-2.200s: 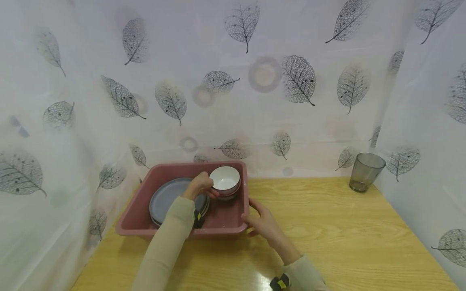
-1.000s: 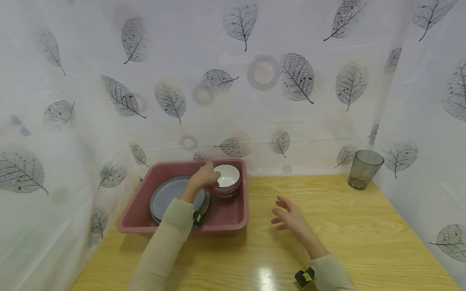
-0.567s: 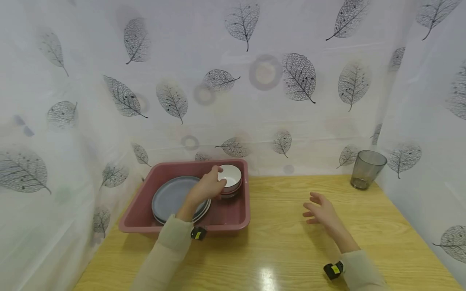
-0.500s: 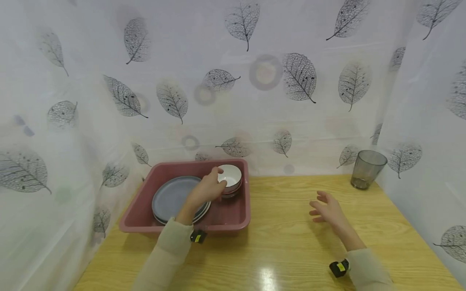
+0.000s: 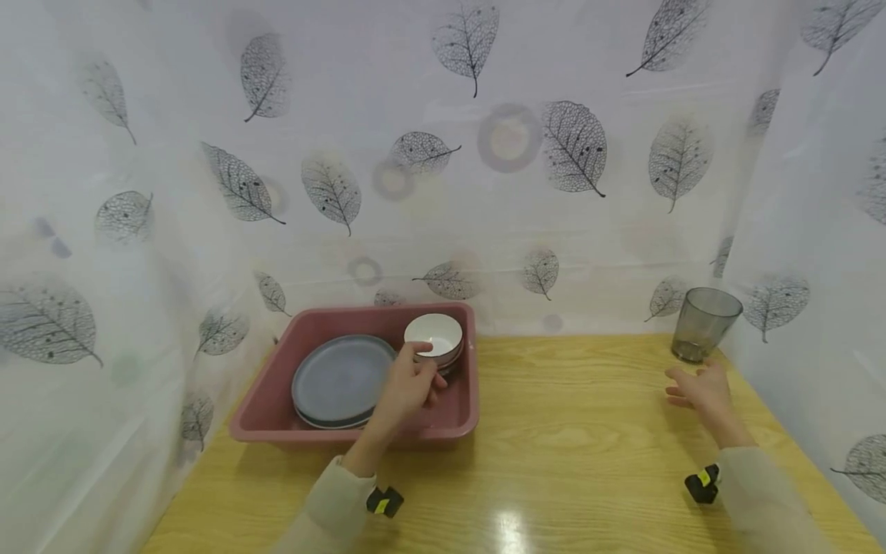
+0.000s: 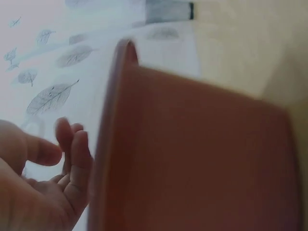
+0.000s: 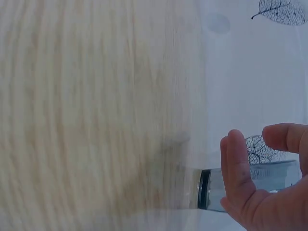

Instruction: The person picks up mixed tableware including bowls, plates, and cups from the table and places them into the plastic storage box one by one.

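Note:
My left hand hovers over the front right part of a pink plastic basin, fingers loosely bent and nothing between them. A stack of small white bowls sits in the basin's back right corner, just beyond that hand. Grey-blue plates lie stacked beside the bowls. At the far right, my right hand reaches toward a smoky grey drinking glass, with thumb and fingers spread apart. In the right wrist view the fingers overlap the glass, and the hand holds nothing.
A light wooden table stretches between the basin and the glass. White curtain sheeting with a leaf print hangs behind and along both sides. The basin's wall fills much of the left wrist view.
My right hand has left the basin's rim and moved right across the table to the glass. My left hand has drawn back from the bowls toward the basin's front.

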Demonstrator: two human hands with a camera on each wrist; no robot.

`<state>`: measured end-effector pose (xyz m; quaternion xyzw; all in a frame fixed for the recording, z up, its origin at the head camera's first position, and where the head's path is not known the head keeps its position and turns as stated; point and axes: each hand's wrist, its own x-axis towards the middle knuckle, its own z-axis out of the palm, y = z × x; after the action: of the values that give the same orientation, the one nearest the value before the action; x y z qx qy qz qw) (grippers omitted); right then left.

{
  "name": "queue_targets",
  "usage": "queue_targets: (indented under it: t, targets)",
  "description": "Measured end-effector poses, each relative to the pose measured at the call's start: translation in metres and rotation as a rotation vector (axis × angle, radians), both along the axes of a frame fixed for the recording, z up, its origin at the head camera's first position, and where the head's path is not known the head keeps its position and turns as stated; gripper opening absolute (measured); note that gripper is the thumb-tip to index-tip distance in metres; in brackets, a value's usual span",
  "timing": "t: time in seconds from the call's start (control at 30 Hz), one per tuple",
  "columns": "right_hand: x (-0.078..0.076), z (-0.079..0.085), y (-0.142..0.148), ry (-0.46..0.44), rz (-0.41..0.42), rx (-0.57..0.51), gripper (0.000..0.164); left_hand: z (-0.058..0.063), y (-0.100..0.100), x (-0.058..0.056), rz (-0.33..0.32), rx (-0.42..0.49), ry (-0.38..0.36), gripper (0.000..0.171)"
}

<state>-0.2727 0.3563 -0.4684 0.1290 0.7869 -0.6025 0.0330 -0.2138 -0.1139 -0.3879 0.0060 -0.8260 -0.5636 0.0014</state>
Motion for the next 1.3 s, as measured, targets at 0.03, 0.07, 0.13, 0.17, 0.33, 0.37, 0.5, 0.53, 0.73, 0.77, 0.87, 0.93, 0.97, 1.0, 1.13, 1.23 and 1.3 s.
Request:
queue_targets:
  t: [0.03, 0.07, 0.13, 0.17, 0.33, 0.37, 0.5, 0.53, 0.73, 0.77, 0.87, 0.93, 0.97, 1.0, 1.13, 1.23, 1.3]
  targets:
    - [-0.002, 0.000, 0.004, -0.004, -0.020, -0.010, 0.092, -0.002, 0.001, 0.002, 0.011, 0.029, -0.001, 0.035]
    - [-0.005, 0.001, 0.008, -0.009, -0.046, -0.024, 0.093, -0.004, 0.003, 0.003, 0.020, 0.054, -0.002, 0.034]
    - [-0.010, 0.003, 0.014, -0.016, -0.086, -0.041, 0.095, -0.008, 0.005, 0.005, 0.024, 0.102, -0.006, 0.034]
    - [-0.012, 0.004, 0.016, -0.023, -0.102, -0.046, 0.097, -0.010, 0.006, 0.006, 0.025, 0.121, -0.012, 0.034]
    - [-0.022, 0.008, 0.026, -0.038, -0.149, -0.055, 0.099, -0.015, 0.009, 0.012, 0.012, 0.206, -0.039, 0.034]
    - [-0.024, 0.009, 0.027, -0.041, -0.160, -0.062, 0.100, -0.016, 0.010, 0.013, 0.007, 0.219, -0.043, 0.034]
    - [-0.033, 0.012, 0.032, -0.033, -0.169, -0.060, 0.104, -0.018, 0.012, 0.018, -0.016, 0.268, -0.056, 0.035]
    - [-0.035, 0.012, 0.033, -0.030, -0.163, -0.056, 0.105, -0.019, 0.013, 0.019, -0.019, 0.277, -0.060, 0.035]
    - [-0.044, 0.010, 0.041, -0.010, -0.147, -0.044, 0.109, -0.023, 0.015, 0.023, -0.029, 0.309, -0.065, 0.033]
    - [-0.045, 0.009, 0.043, -0.011, -0.154, -0.043, 0.109, -0.023, 0.015, 0.024, -0.031, 0.312, -0.062, 0.033]
    - [-0.048, 0.006, 0.047, -0.027, -0.173, -0.031, 0.110, -0.023, 0.015, 0.025, -0.043, 0.339, -0.065, 0.035]
    - [-0.050, 0.005, 0.049, -0.044, -0.184, -0.029, 0.110, -0.023, 0.016, 0.026, -0.059, 0.360, -0.071, 0.035]
    - [-0.050, 0.004, 0.049, -0.051, -0.184, -0.028, 0.110, -0.024, 0.016, 0.027, -0.073, 0.367, -0.074, 0.036]
    - [-0.051, 0.004, 0.049, -0.057, -0.184, -0.033, 0.110, -0.023, 0.017, 0.028, -0.087, 0.376, -0.079, 0.036]
    - [-0.054, 0.001, 0.050, -0.068, -0.189, -0.054, 0.111, -0.023, 0.022, 0.037, -0.154, 0.364, -0.087, 0.034]
    - [-0.059, -0.004, 0.052, -0.062, -0.201, -0.083, 0.114, -0.022, 0.028, 0.047, -0.202, 0.318, -0.062, 0.030]
    - [-0.062, -0.007, 0.053, -0.049, -0.192, -0.098, 0.115, -0.021, 0.034, 0.056, -0.241, 0.282, -0.037, 0.029]
